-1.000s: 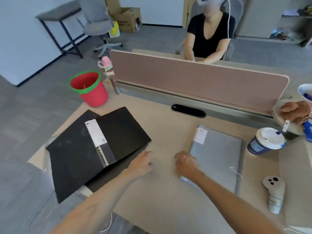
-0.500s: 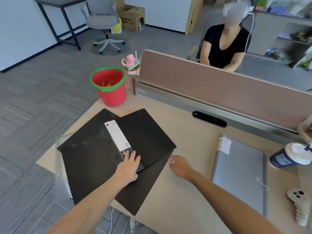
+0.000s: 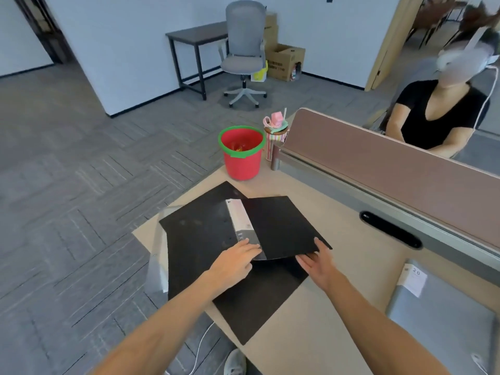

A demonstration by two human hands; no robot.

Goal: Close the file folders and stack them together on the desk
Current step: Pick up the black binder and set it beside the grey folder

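An open black folder (image 3: 205,236) lies at the desk's left corner, with a white spine label and a metal clip along its middle. Its right cover (image 3: 284,226) is lifted at the near edge. My right hand (image 3: 316,262) holds that cover by its near corner, thumb on top. My left hand (image 3: 236,262) rests flat on the folder's spine near the clip. A second black folder (image 3: 259,301) lies underneath, jutting toward me. A closed grey folder (image 3: 443,318) lies at the right.
A red bucket with a green rim (image 3: 241,152) and a pink drink cup (image 3: 276,136) stand at the desk's far left corner. A brown divider panel (image 3: 392,158) runs along the back, with a seated person (image 3: 438,115) behind it. The desk edge (image 3: 143,239) is close on the left.
My left hand has stayed on the black folder's spine. My right hand slid left from the bare desk, took the right cover's corner and raised it. The view swung left.
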